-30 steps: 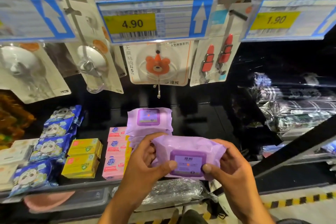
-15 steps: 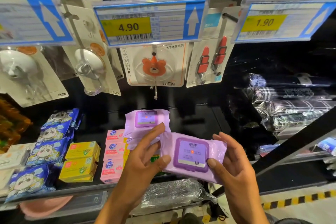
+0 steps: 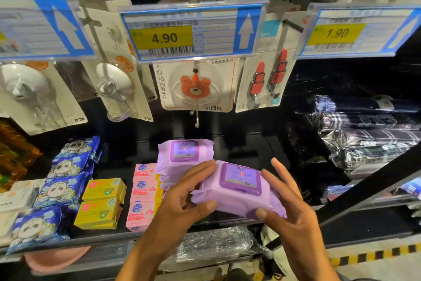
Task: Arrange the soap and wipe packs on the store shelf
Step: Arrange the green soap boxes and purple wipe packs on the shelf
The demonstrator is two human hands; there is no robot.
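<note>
I hold a purple wipe pack (image 3: 239,191) with a darker purple lid over the front of the black shelf (image 3: 246,148). My left hand (image 3: 182,203) grips its left end, thumb under the front edge. My right hand (image 3: 284,210) holds its right end, thumb on the front corner and fingers raised along the side. Just behind and to the left lies a stack of the same purple wipe packs (image 3: 185,155). Pink soap bars (image 3: 143,198) and yellow soap bars (image 3: 102,203) stand in rows to the left.
Blue panda-print packs (image 3: 61,185) line the shelf's left part, white boxes (image 3: 16,198) beside them. Hook cards (image 3: 196,84) and price tags (image 3: 191,32) hang overhead. Dark wrapped bundles (image 3: 364,139) fill the right side. A plastic-wrapped bundle (image 3: 214,248) lies on the lower shelf.
The pack has risen and moved toward the shelf, tilting so its lid faces up. My right fingers have opened along its side. The view has shifted slightly.
</note>
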